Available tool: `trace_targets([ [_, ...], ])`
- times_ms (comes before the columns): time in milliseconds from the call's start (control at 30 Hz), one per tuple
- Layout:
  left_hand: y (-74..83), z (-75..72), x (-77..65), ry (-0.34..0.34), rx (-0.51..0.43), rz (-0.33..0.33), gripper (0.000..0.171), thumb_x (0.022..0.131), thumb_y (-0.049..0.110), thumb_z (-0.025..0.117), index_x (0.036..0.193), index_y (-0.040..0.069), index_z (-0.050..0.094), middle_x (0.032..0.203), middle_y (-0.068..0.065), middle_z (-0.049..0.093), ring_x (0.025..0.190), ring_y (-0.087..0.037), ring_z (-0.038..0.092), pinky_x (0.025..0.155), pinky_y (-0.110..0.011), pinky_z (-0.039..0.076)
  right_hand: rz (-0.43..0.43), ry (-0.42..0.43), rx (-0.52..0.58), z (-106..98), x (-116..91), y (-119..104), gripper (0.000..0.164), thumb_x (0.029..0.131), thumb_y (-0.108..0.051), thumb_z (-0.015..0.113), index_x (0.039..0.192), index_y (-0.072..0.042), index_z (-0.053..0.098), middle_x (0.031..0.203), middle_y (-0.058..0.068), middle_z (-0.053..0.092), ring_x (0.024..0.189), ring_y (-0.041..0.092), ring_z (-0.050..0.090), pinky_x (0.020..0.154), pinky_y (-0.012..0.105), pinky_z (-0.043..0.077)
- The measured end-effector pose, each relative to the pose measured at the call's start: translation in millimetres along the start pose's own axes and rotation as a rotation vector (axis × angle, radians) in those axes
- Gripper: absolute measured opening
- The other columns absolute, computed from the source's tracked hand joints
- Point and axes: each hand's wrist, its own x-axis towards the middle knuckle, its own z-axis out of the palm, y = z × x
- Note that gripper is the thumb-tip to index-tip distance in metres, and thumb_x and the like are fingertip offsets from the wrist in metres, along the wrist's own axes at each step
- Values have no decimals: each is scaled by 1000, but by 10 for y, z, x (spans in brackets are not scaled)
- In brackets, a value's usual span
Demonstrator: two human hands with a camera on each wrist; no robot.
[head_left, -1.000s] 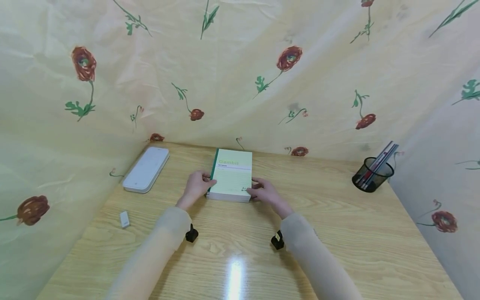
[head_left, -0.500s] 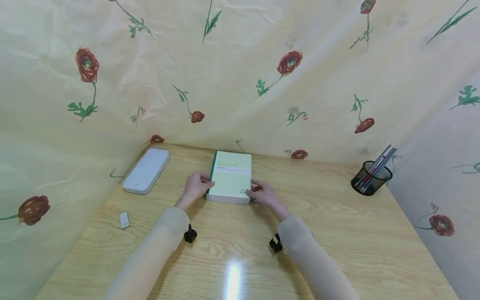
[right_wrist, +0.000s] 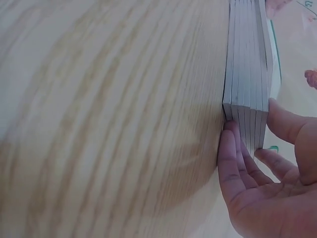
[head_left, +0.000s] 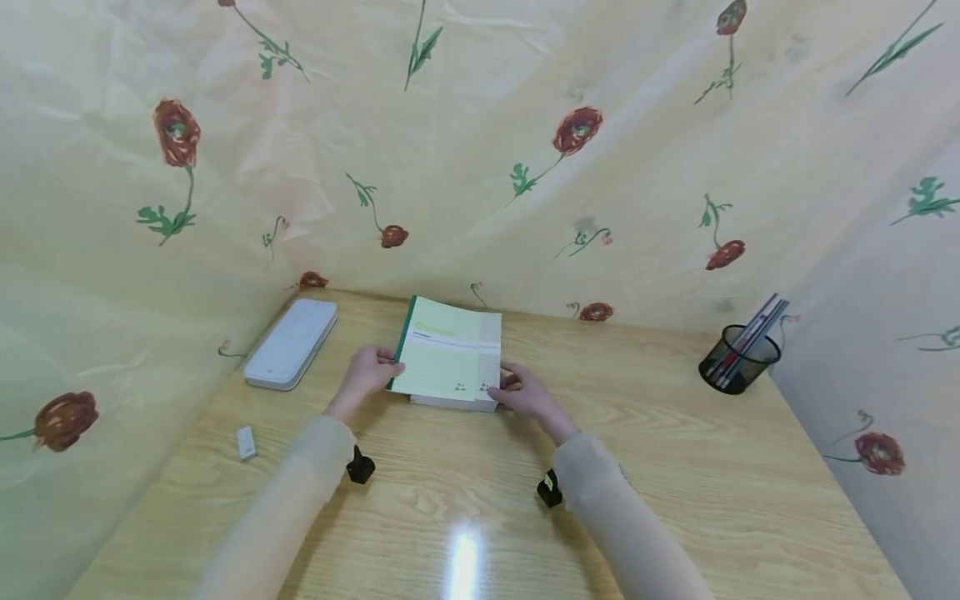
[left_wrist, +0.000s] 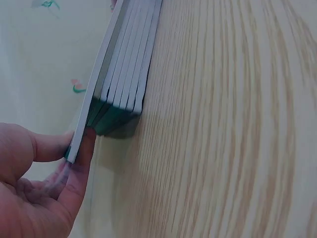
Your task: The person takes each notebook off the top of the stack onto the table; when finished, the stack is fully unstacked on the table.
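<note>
A pale green notebook (head_left: pixel 435 354) with a dark green spine lies shifted left and tilted on top of a stack of similar notebooks (head_left: pixel 489 358). My left hand (head_left: pixel 362 377) pinches its spine edge, thumb above and fingers below. In the left wrist view, this top notebook (left_wrist: pixel 85 119) juts out past the layered stack (left_wrist: pixel 130 64), its spine side raised. At the stack's right side, my right hand (head_left: pixel 528 394) holds the lower notebooks. The right wrist view has its thumb at the top cover and its fingers against the side of the stack (right_wrist: pixel 245 74).
A white flat case (head_left: pixel 292 343) lies at the back left of the wooden table (head_left: pixel 420 517). Nearer sits a small white block (head_left: pixel 246 443). A black mesh cup (head_left: pixel 738 358) with several pencils stands at the right. Floral cloth (head_left: pixel 480 167) hangs behind.
My left hand has moved left, pulling the top notebook with it and lifting its spine edge, so the notebook beneath shows at the right. The right hand has stayed at the stack.
</note>
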Motion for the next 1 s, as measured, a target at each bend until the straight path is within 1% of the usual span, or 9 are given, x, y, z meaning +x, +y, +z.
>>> trace_targets([
  [133,-58,-172,6,1,-8,-7,44,98,16,63,130,-12,53,125,-30,59,112,-39,59,93,-46,49,-12,13,0,-2,28,8,64,94,-12,70,150,-2,40,122,21,59,101,30,62,79,35,53],
  [267,-159,-338,-1,-1,-19,6,46,98,14,62,131,-15,50,126,-33,56,115,-42,57,94,-48,48,-8,19,-3,10,21,15,64,93,-12,71,149,-1,41,119,20,60,100,29,61,77,35,53],
  [433,-276,-537,-48,19,-16,26,44,97,10,61,127,-20,48,122,-37,55,113,-46,55,94,-49,47,-10,23,-6,35,3,38,64,93,-11,71,149,0,41,117,19,60,98,27,61,77,33,53],
  [567,-324,-677,-100,49,-5,-6,42,97,10,60,126,-18,51,122,-36,57,112,-45,56,93,-49,47,4,28,10,39,0,43,64,94,-12,70,150,-1,40,116,18,60,95,25,61,78,33,52],
  [633,-353,-737,-121,54,-32,-32,43,98,11,60,128,-17,49,124,-36,55,115,-45,55,94,-49,46,-6,28,0,26,-10,40,63,94,-13,70,149,0,42,112,17,61,91,23,62,76,32,52],
  [700,-385,-779,-138,61,-53,-55,44,98,10,59,130,-17,48,127,-36,54,117,-45,53,96,-50,45,-1,27,1,13,-14,42,63,94,-15,70,149,-2,42,110,16,61,88,22,63,76,32,52],
  [800,-464,-805,-136,73,-53,-76,42,97,10,60,128,-17,49,126,-36,54,117,-44,54,94,-49,46,-10,27,-2,10,-18,48,63,94,-15,71,148,-1,43,108,16,61,85,22,63,74,32,52],
  [933,-531,-798,-118,91,12,-72,38,96,9,61,122,-17,52,119,-35,58,109,-42,57,87,-46,49,12,33,9,31,0,59,63,94,-14,71,149,-3,43,109,15,61,87,22,62,73,31,51],
  [1000,-546,-780,-98,104,55,-42,36,95,8,62,119,-17,54,114,-34,60,105,-42,59,84,-44,50,12,37,3,34,1,59,63,94,-14,71,149,-3,43,108,15,61,86,22,61,71,31,51],
])
